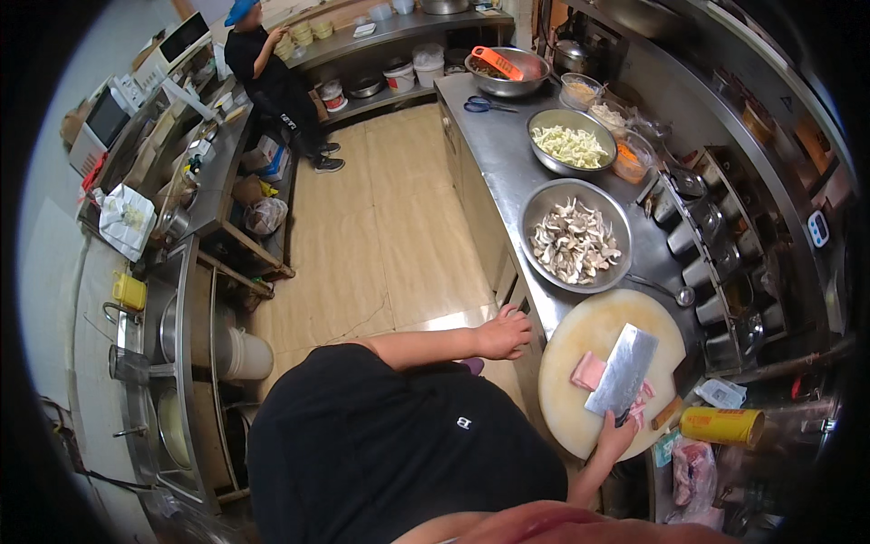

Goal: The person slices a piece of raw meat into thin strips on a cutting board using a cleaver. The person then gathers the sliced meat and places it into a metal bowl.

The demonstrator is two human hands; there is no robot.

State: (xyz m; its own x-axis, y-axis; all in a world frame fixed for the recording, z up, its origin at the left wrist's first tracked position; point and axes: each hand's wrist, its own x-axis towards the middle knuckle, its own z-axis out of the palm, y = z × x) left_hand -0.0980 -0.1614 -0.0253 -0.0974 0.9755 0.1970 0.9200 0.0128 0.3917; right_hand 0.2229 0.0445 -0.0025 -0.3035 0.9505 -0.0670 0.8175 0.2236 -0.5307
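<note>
My right hand [615, 437] is closed round the handle of a cleaver [625, 367]. The broad blade lies tilted over the round chopping board [566, 417], covering part of the meat. A block of pale pink meat [589, 370] shows to the left of the blade. Thin meat slices [642, 399] lie on its right side. Off the board, near the counter's front edge, my left hand [504, 334] is held with bent fingers somewhat apart and nothing visible in it.
Beyond the board stand a steel bowl of sliced mushrooms [575, 240], a bowl of shredded pale green vegetable [573, 145] and a ladle [681, 295]. A yellow can [722, 425] lies right of the board. A co-worker [272, 86] stands at the far left.
</note>
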